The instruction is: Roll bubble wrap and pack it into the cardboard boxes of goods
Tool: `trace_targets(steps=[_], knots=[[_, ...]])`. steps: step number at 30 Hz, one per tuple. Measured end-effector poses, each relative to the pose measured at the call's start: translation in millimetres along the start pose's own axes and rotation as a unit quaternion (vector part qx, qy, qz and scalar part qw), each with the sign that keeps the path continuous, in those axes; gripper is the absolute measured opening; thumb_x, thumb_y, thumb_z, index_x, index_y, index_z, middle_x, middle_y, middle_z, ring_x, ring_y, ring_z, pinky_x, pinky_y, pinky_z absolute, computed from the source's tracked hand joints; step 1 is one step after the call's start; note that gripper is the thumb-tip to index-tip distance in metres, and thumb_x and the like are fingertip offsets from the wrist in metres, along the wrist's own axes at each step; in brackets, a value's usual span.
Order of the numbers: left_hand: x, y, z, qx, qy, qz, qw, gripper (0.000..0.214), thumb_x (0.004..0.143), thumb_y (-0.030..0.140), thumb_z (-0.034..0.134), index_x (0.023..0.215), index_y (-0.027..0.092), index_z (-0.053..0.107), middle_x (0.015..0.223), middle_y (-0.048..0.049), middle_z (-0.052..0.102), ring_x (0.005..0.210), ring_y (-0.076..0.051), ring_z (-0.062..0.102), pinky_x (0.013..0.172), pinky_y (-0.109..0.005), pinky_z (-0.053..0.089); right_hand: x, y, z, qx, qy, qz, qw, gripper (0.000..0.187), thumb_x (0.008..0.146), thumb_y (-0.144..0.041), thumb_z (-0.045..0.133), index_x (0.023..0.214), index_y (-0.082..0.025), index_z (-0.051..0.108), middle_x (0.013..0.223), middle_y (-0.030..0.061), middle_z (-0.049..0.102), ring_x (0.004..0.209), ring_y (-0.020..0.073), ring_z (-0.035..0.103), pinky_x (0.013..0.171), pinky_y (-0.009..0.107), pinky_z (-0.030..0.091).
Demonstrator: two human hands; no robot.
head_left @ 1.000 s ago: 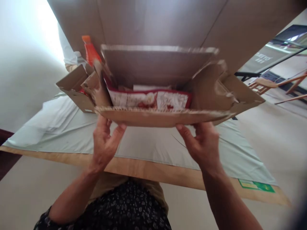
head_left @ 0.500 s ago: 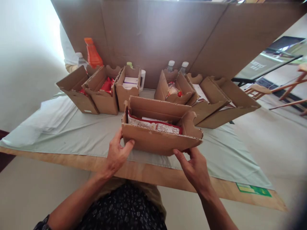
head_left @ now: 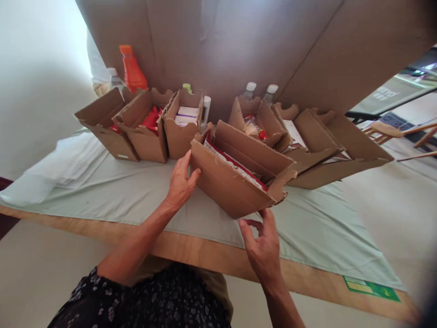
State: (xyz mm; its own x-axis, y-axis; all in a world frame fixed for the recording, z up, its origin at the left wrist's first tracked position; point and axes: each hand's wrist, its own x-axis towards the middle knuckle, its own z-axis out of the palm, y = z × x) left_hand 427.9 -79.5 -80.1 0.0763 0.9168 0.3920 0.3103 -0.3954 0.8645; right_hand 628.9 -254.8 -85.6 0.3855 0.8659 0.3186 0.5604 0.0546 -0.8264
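The left hand is curled round the left end of an open cardboard carton, whose corner seems to be pinched between the thumb on the front face and the fingers. The right hand is spread, its thumb held off the cardboard and its fingers raised to the lower right corner; whether any weight is borne there cannot be told. The carton is held aslant over the middle of the surface, its right end nearer the body, in front of a row of open cartons. With both ends guarded, it can probably be steadied while angled. Inside, a red-and-white packet is stood on edge along the front wall, presumably because the carton is narrow.

No brand can be made out. The pale label on the leftmost carton is too small to be read, as is the print on the green sticker at the surface's edge; the white lettering at far right is blurred.
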Motion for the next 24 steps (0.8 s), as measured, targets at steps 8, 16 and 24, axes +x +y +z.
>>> trace_targets(steps=[8, 16, 24], knots=[[1, 4, 37.3, -0.033, 0.017, 0.026, 0.999, 0.065, 0.103, 0.050, 0.050, 0.160, 0.020, 0.040, 0.156, -0.0184, 0.050, 0.146, -0.029, 0.047, 0.125, -0.053, 0.036, -19, 4, 21, 0.001, 0.031, -0.049, 0.998, 0.070, 0.099, -0.027, 0.063, 0.164, -0.031, 0.036, 0.163, 0.0168, 0.040, 0.134, 0.0277, 0.058, 0.093, 0.043, 0.066], [15, -7, 46.5, -0.117, -0.005, 0.011, 0.993, 0.068, 0.105, 0.065, 0.039, 0.160, 0.024, 0.044, 0.170, -0.0107, 0.040, 0.160, -0.027, 0.032, 0.134, -0.046, 0.020, -41, -18, 53, -0.037, -0.036, -0.098, 0.994, 0.079, 0.101, -0.019, 0.058, 0.170, -0.035, 0.021, 0.177, 0.0134, 0.016, 0.159, 0.0335, 0.034, 0.106, 0.053, 0.061], [19, -26, 34.8, -0.227, -0.038, -0.084, 0.970, 0.066, 0.103, 0.065, 0.042, 0.149, 0.021, 0.060, 0.161, -0.0066, 0.055, 0.155, -0.028, 0.044, 0.133, -0.043, 0.029, -32, -35, 86, -0.109, -0.116, -0.170, 0.972, 0.083, 0.101, -0.020, 0.055, 0.172, -0.029, 0.013, 0.179, 0.0152, 0.002, 0.161, 0.0369, 0.030, 0.120, 0.060, 0.048]])
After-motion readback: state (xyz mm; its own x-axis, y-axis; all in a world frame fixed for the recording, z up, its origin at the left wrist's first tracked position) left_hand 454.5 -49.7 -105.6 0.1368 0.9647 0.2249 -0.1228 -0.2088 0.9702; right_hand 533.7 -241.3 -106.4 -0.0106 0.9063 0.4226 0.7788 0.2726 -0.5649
